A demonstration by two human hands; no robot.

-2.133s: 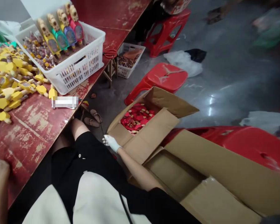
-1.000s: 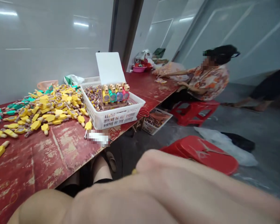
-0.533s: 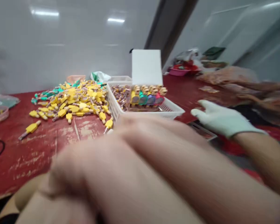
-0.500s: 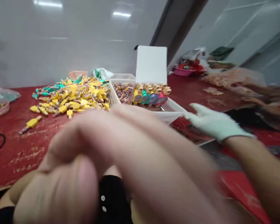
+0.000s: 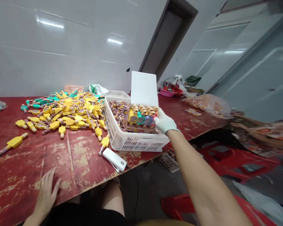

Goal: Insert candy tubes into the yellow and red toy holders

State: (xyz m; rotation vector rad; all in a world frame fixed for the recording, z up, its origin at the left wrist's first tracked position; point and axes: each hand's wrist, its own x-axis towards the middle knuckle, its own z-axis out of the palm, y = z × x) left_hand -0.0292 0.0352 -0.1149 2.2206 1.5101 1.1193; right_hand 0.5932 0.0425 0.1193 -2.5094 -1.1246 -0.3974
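Note:
My left hand (image 5: 46,190) is bare and lies flat on the red tabletop near its front edge, fingers stretched out, holding nothing. On my right hand (image 5: 164,121) is a white glove; it grips the right end of a display box (image 5: 145,89) whose white lid stands up. Inside the box are several yellow, green, purple and red pieces with tan animal-head tops (image 5: 143,110). The box rests on a white plastic basket (image 5: 141,141) filled with small wrapped sticks (image 5: 119,110). Part of the box's right end is hidden by my glove.
A heap of yellow and green paddle-shaped pieces (image 5: 70,110) covers the table left of the basket. A white handheld device (image 5: 115,159) lies at the front edge. Red stools (image 5: 240,160) and a seated person (image 5: 261,135) are at right, beyond a plastic bag (image 5: 209,105).
My left hand, blurred close to the camera before, now lies on the table. My right hand has moved from the basket's right rim up to the display box. The view has shifted.

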